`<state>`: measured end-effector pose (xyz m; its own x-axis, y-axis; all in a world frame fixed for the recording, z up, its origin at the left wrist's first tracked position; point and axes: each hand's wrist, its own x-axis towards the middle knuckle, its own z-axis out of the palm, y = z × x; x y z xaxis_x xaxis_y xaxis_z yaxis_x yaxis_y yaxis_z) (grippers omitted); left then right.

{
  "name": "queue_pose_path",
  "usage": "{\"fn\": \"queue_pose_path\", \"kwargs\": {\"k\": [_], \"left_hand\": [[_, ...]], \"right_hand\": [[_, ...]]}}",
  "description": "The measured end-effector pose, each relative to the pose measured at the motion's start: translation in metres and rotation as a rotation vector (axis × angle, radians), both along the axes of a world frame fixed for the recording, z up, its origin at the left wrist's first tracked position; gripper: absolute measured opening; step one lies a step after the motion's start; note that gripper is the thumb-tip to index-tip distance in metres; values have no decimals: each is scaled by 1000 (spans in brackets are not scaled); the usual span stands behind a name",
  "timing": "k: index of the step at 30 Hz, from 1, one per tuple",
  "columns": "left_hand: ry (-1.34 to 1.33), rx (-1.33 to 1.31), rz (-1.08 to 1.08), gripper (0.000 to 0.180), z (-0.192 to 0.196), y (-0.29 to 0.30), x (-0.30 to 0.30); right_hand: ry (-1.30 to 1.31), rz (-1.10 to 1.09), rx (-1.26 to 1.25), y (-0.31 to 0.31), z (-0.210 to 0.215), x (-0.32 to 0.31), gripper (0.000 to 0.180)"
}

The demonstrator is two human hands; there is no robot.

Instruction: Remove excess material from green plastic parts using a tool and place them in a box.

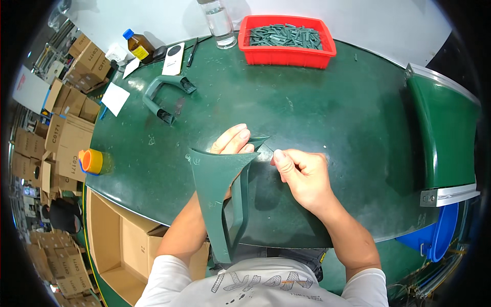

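Observation:
A green moulded plastic part (208,176), with a flared curved top and a long loop-shaped opening lower down, stands tilted over the table's near side. My left hand (232,140) is closed round it from behind, the fingers showing over the flared edge. My right hand (306,174) is closed in a pinch beside the part's upper right corner. Between its thumb and forefinger sits a small thin, flat, blade-like piece (267,149); its exact kind is too small to tell. Its tip lies close to the part's edge; whether they touch, I cannot tell.
On the green table (348,112) lies a green U-shaped plastic piece (149,93). A red bin (286,59) of small green pieces, a water bottle (219,25) and a brown bottle (139,47) stand behind. An orange container (92,161) is left; a curved green panel (444,133) is right.

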<state>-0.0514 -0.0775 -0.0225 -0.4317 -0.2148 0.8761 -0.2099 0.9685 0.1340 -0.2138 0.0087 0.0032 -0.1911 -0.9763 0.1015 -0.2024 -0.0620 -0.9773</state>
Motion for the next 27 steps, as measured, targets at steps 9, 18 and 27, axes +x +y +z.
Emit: {"fn": "queue_pose_path", "kwargs": {"k": [9,18,27], "left_hand": [[-20,-15,23,54,0,-1,2],[-26,-17,39,55,-1,1,0],[-121,-115,116,34,3,2,4]], "right_hand": [[45,24,32,-1,-3,-6,41],[74,29,51,-2,-4,-6,41],[122,-48,105,0,7,-1,41]]}}
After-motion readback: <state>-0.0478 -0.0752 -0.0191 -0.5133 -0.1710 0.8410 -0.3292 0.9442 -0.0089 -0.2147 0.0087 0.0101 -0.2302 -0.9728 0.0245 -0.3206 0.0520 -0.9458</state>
